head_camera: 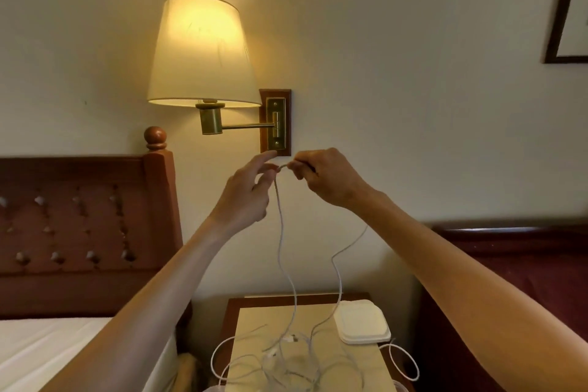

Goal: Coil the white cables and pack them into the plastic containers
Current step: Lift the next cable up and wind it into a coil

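Observation:
Both hands are raised in front of the wall. My right hand [327, 177] pinches the end of a thin white cable [280, 232] between thumb and fingers. My left hand [251, 191] touches the same cable just left of it, forefinger stretched out. Two strands hang down from the hands to a loose tangle of white cables [286, 360] on the nightstand [254, 321]. A white plastic container [361, 323] with its lid on lies at the nightstand's right back corner.
A lit wall lamp [202, 51] on a brass arm hangs just above the hands. A wooden headboard [86, 216] and a bed with a white sheet [63, 350] lie left. A dark red bed [525, 280] is on the right. A picture frame [566, 9] hangs upper right.

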